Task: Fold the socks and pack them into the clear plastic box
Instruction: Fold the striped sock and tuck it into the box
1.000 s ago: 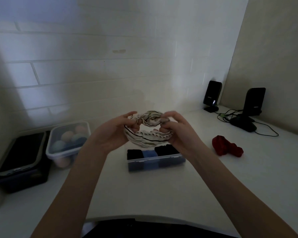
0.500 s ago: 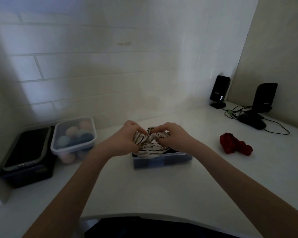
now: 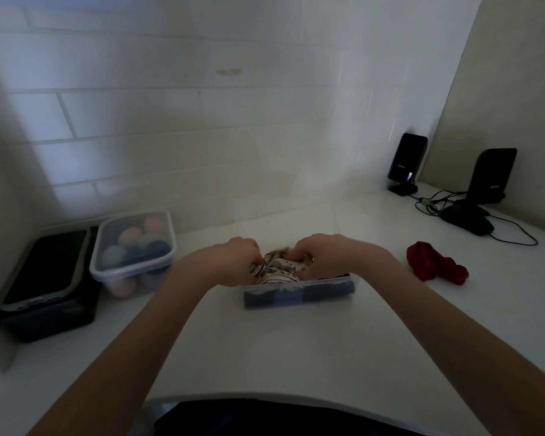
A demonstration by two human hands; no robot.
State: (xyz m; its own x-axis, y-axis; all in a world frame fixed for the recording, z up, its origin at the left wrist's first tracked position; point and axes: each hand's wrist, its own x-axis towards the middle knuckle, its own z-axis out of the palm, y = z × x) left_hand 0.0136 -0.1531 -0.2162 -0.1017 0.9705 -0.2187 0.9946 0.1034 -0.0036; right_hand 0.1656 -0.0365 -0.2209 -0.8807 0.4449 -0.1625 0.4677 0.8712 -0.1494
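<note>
A bundled white sock with thin black stripes (image 3: pixel 277 272) sits at the top of the clear plastic box (image 3: pixel 299 294) in the middle of the white counter. Dark and blue socks show through the box's front wall. My left hand (image 3: pixel 233 261) grips the bundle's left side and my right hand (image 3: pixel 324 256) grips its right side, both pressing it down into the box. My fingers hide the bundle's upper part. A crumpled red sock (image 3: pixel 434 267) lies loose on the counter to the right of the box.
At the left stand a lidded clear tub of pastel balls (image 3: pixel 134 247) and a black box with a dark lid (image 3: pixel 46 284). Two black speakers (image 3: pixel 406 162) (image 3: pixel 490 177), a mouse (image 3: pixel 468 220) and cables occupy the back right corner. A tiled wall rises behind.
Both hands have lowered the striped sock bundle from above the counter down into the clear box, squeezing it smaller on the way. The red sock has not moved.
</note>
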